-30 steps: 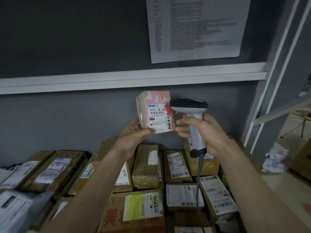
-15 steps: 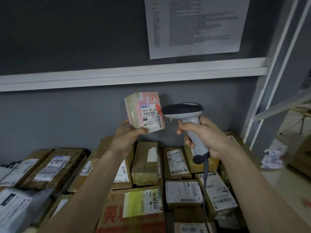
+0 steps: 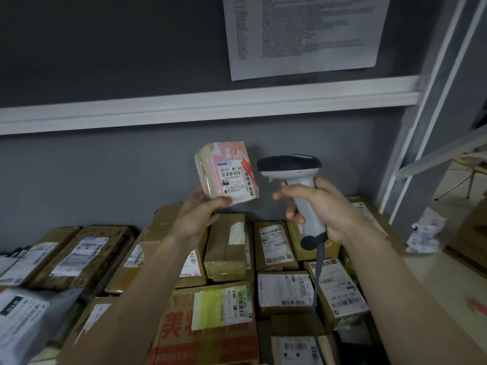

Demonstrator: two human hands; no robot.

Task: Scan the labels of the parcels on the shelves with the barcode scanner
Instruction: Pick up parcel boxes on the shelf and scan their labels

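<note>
My left hand (image 3: 196, 216) holds up a small pink parcel (image 3: 226, 173) by its lower corner, its white barcode label facing me. My right hand (image 3: 320, 206) grips the grey handle of the barcode scanner (image 3: 292, 171), whose dark head sits just right of the parcel with a gap between them. The forefinger is stretched out in front of the handle. The scanner's cable (image 3: 317, 283) hangs down over the boxes. Several brown labelled parcels (image 3: 274, 245) lie packed on the shelf below.
A white shelf rail (image 3: 205, 108) runs across above the hands, with a printed sheet (image 3: 303, 32) on the dark wall. A white upright post (image 3: 421, 111) stands at the right. A big box with red print (image 3: 208, 327) lies near me. Grey bags (image 3: 26, 314) lie at left.
The parcel and scanner, close together a second ago, have moved apart. My left hand carried the parcel leftwards and tilted it; the scanner drew slightly down and right.
</note>
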